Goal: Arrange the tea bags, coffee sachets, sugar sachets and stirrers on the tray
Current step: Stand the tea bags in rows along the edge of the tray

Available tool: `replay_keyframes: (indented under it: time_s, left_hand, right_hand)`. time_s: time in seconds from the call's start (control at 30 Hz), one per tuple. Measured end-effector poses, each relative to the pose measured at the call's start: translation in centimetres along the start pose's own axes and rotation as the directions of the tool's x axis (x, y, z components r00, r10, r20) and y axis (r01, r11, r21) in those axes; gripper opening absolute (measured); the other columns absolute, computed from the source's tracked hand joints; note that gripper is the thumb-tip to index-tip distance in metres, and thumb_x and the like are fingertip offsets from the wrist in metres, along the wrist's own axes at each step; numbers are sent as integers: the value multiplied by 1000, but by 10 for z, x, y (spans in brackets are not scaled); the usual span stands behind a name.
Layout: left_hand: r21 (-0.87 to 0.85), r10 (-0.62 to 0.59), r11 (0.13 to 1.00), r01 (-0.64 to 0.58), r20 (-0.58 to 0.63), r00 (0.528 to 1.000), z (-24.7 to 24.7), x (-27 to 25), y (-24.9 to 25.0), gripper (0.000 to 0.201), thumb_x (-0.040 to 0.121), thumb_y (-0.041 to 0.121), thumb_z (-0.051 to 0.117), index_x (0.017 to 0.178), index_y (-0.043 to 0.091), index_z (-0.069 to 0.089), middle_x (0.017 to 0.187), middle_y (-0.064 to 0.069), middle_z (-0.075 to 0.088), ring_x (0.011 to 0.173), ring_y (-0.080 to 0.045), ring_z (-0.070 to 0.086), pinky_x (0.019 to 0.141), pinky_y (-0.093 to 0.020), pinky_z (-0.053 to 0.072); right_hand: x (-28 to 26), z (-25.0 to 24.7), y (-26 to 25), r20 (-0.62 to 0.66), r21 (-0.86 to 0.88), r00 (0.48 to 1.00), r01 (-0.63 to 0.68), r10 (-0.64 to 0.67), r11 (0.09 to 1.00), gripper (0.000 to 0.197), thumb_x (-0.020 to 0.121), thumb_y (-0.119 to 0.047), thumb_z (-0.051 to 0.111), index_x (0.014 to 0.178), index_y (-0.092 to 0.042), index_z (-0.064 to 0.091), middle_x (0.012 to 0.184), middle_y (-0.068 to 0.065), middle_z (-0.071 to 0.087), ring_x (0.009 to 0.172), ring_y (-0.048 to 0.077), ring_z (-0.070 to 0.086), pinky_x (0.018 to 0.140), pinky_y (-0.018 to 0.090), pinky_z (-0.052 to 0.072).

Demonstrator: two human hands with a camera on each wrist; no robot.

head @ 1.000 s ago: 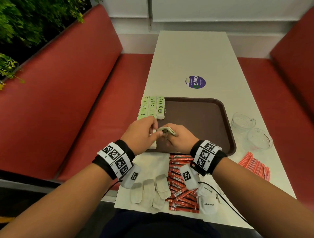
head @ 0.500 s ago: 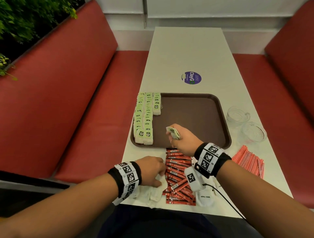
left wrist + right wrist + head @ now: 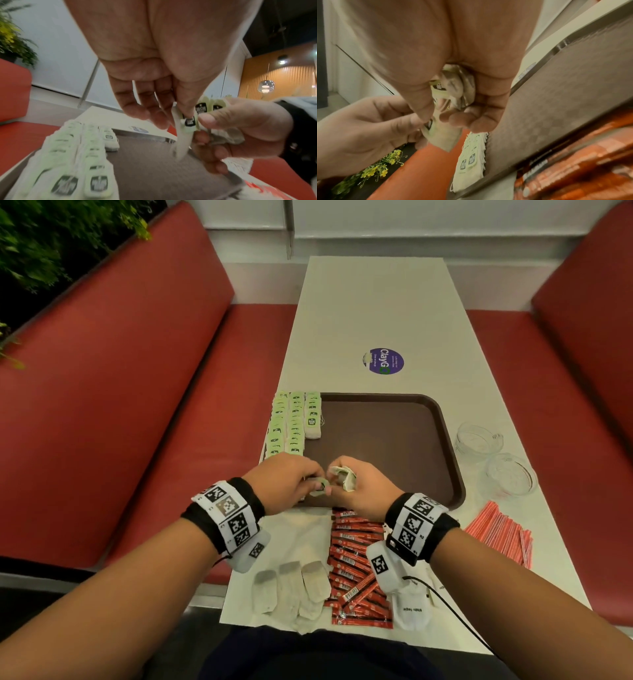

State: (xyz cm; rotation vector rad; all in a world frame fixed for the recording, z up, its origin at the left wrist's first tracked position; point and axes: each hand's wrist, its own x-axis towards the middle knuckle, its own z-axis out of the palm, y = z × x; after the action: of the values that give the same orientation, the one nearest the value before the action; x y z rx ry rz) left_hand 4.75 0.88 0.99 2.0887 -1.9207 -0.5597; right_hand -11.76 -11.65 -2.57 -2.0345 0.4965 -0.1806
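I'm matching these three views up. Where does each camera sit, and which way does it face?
Head: above, looking forward and down at the tray; both forearms show.
Left wrist: under the left hand, facing along its fingers at the pinched tea bag.
Right wrist: under the right hand, facing its held bundle of tea bags.
All three show both hands.

A long white table (image 3: 370, 313) carries a brown tray (image 3: 445, 446), a round purple sticker (image 3: 383, 361) beyond it, two clear glass bowls (image 3: 493, 457) and red stirrers (image 3: 500, 535) to the right, then red sachets (image 3: 352, 570), loose tea bags (image 3: 291, 587) and white sachets (image 3: 411, 607) at the near edge
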Motion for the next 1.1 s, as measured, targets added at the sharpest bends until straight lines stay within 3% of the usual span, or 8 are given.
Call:
replay_keyframes:
  time_s: [0.1,0.37,0.53,0.7,0.77,0.83,0.93,1.1]
  left_hand:
    - [-42,-10,999,6,-88,996,-12,7,-2,12,98,29,58,101,25,69,88,10,68,82,-10,59,77,-34,49]
    - [-142,-8,990,-23,-212,977,-19,22,-11,10,97,22,61,98,19,70,86,6,68,77,-13,60,73,-34,49]
    - [-143,-86,988,60,-183,979,-17,46,-25,16,99,22,57,106,17,71,97,4,71,88,-13,62,80,-31,48]
    - [-25,-226,974,225,-66,972,-20,86,-52,17,100,25,55,107,20,69,95,1,69,90,-20,62,80,-33,48]
    - [29,-275,961,274,34,961,-19,103,-63,18,100,28,55,110,20,68,99,0,69,94,-21,62,82,-32,48]
    - [57,-308,951,303,101,946,-17,117,-71,20,100,27,56,113,18,68,106,-2,68,99,-22,61,83,-31,47]
    - [78,-311,949,304,91,946,-13,137,-80,23,99,25,57,117,15,68,113,-5,68,105,-24,60,82,-27,42]
    - [141,-360,927,347,76,930,-10,160,-94,26,97,25,61,121,18,69,118,-6,67,109,-26,61,89,-32,46]
  right_hand:
    - [8,1,0,-2,-21,1000,11,-11,1000,13,90,-25,72,91,-16,62,75,-2,63,65,10,53,64,36,46]
    - [27,-3,7,-78,34,997,-20,22,999,6,93,-21,69,89,-22,64,70,-10,59,59,3,50,59,20,40]
    - [30,-7,14,-63,61,991,-111,115,992,18,86,-9,64,98,-21,58,81,-4,61,65,10,54,65,30,46]
    - [31,-12,23,-30,207,973,-219,230,953,9,95,-17,47,102,-22,48,84,1,60,68,21,56,69,42,51]
    - [32,-15,23,-28,170,972,-224,232,960,9,101,-17,42,103,-19,51,85,-2,67,75,27,60,76,41,53]
    - [35,-17,24,-25,181,974,-216,224,959,13,105,-24,43,101,-22,55,90,1,73,68,25,58,71,39,52]
    - [38,-18,26,-35,202,977,-200,211,959,19,103,-34,48,96,-25,64,92,8,73,62,19,55,65,41,52]
    - [39,-19,27,-67,132,976,-197,207,971,13,102,-29,55,104,-23,66,82,-4,59,65,10,56,67,30,49]
